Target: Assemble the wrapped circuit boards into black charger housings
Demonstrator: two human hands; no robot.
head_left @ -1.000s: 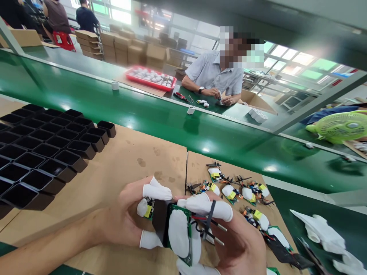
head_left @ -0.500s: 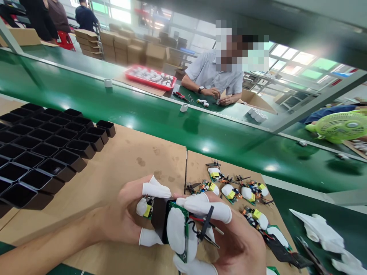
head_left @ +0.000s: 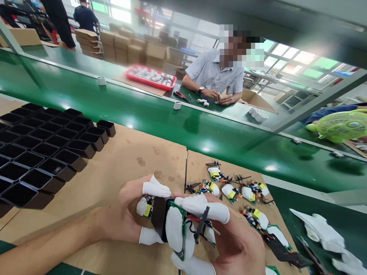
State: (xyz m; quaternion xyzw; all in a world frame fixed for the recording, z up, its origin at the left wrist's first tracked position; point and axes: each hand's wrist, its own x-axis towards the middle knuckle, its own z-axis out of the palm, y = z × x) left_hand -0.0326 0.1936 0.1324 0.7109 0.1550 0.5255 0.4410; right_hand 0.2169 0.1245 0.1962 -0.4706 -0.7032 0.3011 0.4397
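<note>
My left hand (head_left: 129,215), in white finger cots, grips a black plastic housing (head_left: 158,221) low in the middle of the view. My right hand (head_left: 229,240), also in finger cots, pinches a green circuit board (head_left: 183,225) against the housing's open end. Red and black wires and a black two-pin plug piece (head_left: 202,225) hang off the board between my right fingers. Both hands hover just above the brown cardboard mat (head_left: 126,160).
Rows of open black housings (head_left: 43,152) fill the left. Several loose circuit boards (head_left: 237,191) lie right of my hands, white gloves (head_left: 323,233) further right. A green conveyor (head_left: 172,118) carries small white parts. A person sits across it beside a red tray (head_left: 150,78).
My right hand has tilted the board and plug piece a little lower and leftward against the housing. The white parts on the conveyor have drifted left.
</note>
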